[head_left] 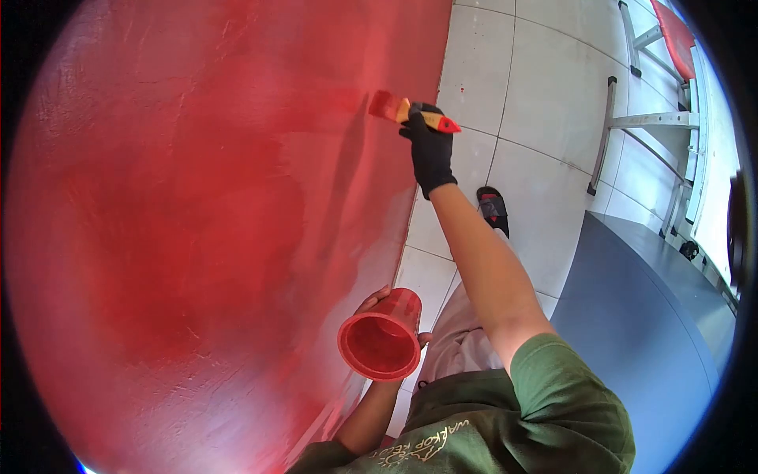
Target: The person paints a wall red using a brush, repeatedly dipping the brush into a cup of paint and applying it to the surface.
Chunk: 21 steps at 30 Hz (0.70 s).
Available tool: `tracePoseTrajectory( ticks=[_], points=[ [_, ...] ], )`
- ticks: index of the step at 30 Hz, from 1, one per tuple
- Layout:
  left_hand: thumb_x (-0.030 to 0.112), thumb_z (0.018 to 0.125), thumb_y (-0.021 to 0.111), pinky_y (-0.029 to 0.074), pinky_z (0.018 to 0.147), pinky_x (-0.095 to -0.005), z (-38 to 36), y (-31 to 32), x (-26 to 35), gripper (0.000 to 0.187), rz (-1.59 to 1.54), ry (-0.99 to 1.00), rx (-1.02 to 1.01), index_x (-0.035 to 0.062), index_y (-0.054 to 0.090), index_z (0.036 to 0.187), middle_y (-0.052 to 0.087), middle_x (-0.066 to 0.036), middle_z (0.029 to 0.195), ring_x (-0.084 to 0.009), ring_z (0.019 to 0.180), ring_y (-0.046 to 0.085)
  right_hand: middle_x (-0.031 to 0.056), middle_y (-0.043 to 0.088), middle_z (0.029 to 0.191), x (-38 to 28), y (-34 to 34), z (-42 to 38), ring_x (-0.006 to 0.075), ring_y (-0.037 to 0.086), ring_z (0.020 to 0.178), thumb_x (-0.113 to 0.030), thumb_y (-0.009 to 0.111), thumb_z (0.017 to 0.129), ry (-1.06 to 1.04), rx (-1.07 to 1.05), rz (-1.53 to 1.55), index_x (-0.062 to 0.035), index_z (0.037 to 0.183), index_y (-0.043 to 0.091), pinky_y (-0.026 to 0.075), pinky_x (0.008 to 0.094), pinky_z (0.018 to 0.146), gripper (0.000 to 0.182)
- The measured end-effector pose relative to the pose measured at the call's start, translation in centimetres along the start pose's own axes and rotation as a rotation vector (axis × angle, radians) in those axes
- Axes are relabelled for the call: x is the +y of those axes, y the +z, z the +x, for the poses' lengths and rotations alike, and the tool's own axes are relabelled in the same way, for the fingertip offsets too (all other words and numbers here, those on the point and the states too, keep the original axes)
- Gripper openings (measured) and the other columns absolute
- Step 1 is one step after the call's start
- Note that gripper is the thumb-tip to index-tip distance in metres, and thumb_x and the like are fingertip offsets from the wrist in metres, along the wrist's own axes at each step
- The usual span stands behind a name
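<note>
My right hand point(432, 154), in a black glove, is closed around the handle of a paintbrush point(388, 106). The brush has red-coated bristles, a wooden-coloured handle and a red handle end. Its bristles point left and overlap the red wall point(197, 197) near that wall's lower edge. Lower down, my bare left hand point(372, 299) grips a red plastic cup point(404, 306), with fingers on one side and the thumb on the other. The cup's mouth faces me, showing red paint coating the inside. Glossy, darker red patches lie beside paler streaked areas on the wall.
White floor tiles point(545, 103) with a few red drops run along the wall. My sandalled foot point(493, 207) stands on them. To the right are a grey curved-edged panel point(632, 316), metal furniture legs point(655, 120) and a red seat point(676, 35).
</note>
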<state>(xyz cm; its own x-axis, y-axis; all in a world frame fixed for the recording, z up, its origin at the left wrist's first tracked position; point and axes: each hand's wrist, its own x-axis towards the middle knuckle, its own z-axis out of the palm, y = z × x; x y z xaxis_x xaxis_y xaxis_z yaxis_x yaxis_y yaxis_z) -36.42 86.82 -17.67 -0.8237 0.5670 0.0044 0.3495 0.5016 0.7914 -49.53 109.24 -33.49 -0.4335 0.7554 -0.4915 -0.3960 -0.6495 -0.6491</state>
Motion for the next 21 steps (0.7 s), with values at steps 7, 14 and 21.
tracePoseTrajectory(
  ticks=[7, 14, 21],
  points=[
    [0.043, 0.053, 0.086, 0.039, 0.099, -0.0371, 0.4, 0.4, 0.0, 0.1, -0.12, -0.037, 0.03, 0.005, 0.032, 0.127, 0.047, -0.011, 0.123, -0.0256, 0.115, 0.047, 0.0083, 0.06, 0.093, -4.7, 5.5, -0.9, 0.0165, 0.061, 0.081, -0.014, 0.059, 0.087, -0.133, -0.261, 0.108, 0.0002, 0.102, 0.056, 0.053, 0.0313, 0.07, 0.021],
    [0.051, 0.056, 0.081, 0.042, 0.095, -0.0381, 1.0, 0.5, 0.8, 0.096, -0.108, -0.026, 0.079, 0.0026, 0.034, 0.124, 0.047, -0.013, 0.12, -0.0267, 0.112, 0.047, 0.0089, 0.061, 0.092, -2.4, 2.4, 1.6, 0.0165, 0.062, 0.08, -0.014, 0.059, 0.087, -0.046, -0.017, -0.093, 0.0001, 0.101, 0.056, 0.053, 0.0285, 0.068, 0.02],
    [0.04, 0.053, 0.087, 0.039, 0.1, -0.0368, 0.3, -0.4, 0.5, 0.097, -0.114, -0.056, 0.057, 0.0052, 0.034, 0.126, 0.047, -0.011, 0.123, -0.0254, 0.115, 0.047, 0.0089, 0.06, 0.093, -5.8, 5.8, -1.5, 0.0173, 0.062, 0.082, -0.012, 0.058, 0.087, -0.181, -0.245, 0.091, 0.0006, 0.105, 0.054, 0.053, 0.029, 0.07, 0.022]
  ],
)
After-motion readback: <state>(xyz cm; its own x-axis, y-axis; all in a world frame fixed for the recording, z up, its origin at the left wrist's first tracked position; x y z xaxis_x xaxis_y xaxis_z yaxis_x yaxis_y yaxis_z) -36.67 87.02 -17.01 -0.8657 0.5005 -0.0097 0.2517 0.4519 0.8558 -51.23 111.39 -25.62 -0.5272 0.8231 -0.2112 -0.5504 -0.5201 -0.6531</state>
